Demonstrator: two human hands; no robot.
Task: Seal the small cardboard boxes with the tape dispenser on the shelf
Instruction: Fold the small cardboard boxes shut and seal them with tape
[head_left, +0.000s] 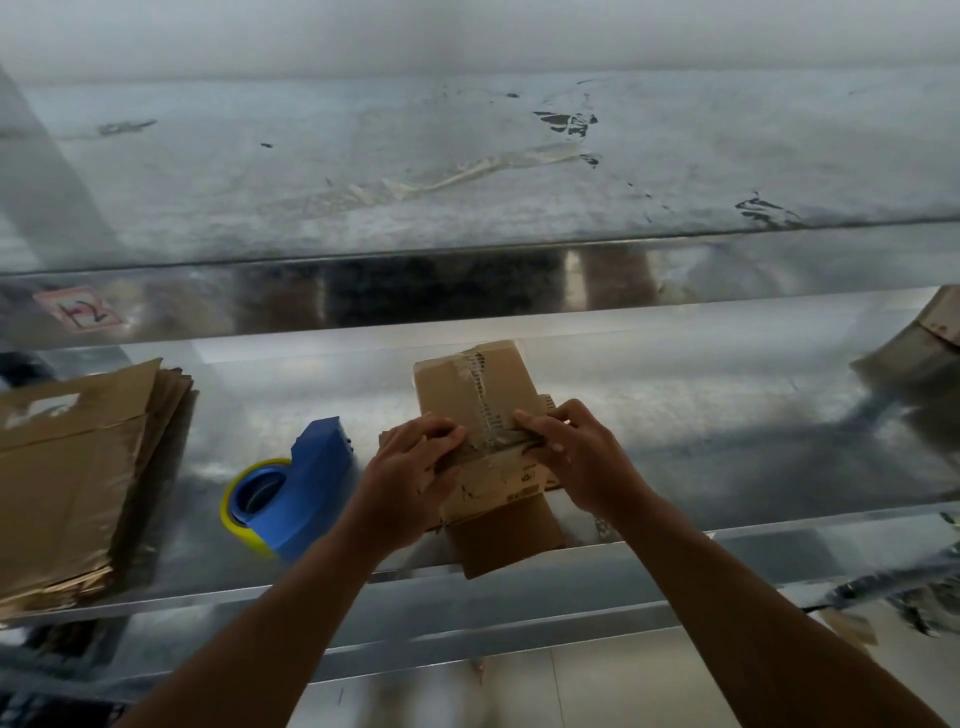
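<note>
Two hands, one box: our left hand (410, 462) and right hand (576, 452) both grip the small brown cardboard box (478, 384), fingers curled over its taped flaps, at the front of the shiny metal shelf (727, 415). One blue tape dispenser with a yellow roll (306, 478) lies just left of our left hand, the nearer one, roll towards us, nose angled towards the box. One stack of flattened brown cardboard (67, 467) sits far left, and one more cardboard box (924, 343) far right.
</note>
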